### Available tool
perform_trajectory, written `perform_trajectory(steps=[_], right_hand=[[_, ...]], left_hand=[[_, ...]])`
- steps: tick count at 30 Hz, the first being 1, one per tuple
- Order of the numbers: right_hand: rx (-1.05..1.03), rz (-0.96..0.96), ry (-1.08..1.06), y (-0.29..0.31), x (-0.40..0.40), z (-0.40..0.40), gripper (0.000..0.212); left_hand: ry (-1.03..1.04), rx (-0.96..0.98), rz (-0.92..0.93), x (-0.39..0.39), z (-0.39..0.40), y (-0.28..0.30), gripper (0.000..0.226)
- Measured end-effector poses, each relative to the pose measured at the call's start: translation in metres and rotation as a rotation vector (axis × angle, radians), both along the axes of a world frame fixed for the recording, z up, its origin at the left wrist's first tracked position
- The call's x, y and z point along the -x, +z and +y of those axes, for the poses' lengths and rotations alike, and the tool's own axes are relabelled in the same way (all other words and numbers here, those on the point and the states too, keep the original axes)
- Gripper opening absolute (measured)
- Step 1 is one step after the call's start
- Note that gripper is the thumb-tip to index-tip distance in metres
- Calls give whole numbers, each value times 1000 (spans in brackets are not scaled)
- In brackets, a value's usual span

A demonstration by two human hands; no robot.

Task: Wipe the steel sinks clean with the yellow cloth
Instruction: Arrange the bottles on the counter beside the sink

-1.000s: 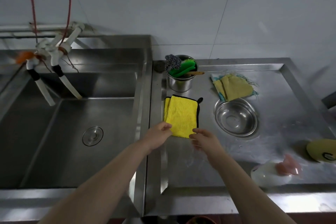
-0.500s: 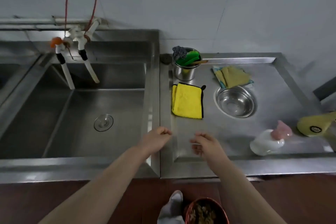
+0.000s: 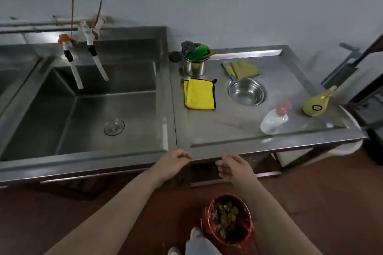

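Yellow cloth (image 3: 199, 94) lies folded on steel tabletop (image 3: 238, 128), right of the sink (image 3: 93, 114); left hand (image 3: 173, 163) and right hand (image 3: 234, 168) hover at near edge, grip loosely curled, empty.

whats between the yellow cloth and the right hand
In the head view, only bare steel counter and its front rim lie between the yellow cloth and the right hand; nothing rests on that stretch.
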State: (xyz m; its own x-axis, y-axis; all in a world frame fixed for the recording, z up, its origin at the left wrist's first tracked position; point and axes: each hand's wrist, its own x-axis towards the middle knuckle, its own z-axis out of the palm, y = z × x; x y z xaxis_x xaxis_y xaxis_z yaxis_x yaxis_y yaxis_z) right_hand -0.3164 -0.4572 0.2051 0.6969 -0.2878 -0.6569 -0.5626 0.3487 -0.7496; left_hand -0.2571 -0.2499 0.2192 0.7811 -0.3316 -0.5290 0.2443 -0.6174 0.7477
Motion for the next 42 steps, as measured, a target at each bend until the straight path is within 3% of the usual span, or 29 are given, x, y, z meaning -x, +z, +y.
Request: perform_trajectory(steps=[11, 16, 21, 28, 42], right_hand=[[-60, -14, -100, 10, 71, -81, 9], [-66, -58, -134, 13, 106, -156, 10], [61, -54, -51, 19, 138, -245, 8], [103, -29, -2, 23, 176, -354, 12], [112, -33, 25, 15, 112, -469, 9]], left_hand=[[-79, 18, 11, 42, -80, 8, 17], [-73, 21, 8, 69, -157, 6, 18], [-125, -29, -86, 110, -251, 0, 17], [-86, 31, -43, 147, -363, 0, 18], [-18, 82, -2, 72, -462, -17, 20]])
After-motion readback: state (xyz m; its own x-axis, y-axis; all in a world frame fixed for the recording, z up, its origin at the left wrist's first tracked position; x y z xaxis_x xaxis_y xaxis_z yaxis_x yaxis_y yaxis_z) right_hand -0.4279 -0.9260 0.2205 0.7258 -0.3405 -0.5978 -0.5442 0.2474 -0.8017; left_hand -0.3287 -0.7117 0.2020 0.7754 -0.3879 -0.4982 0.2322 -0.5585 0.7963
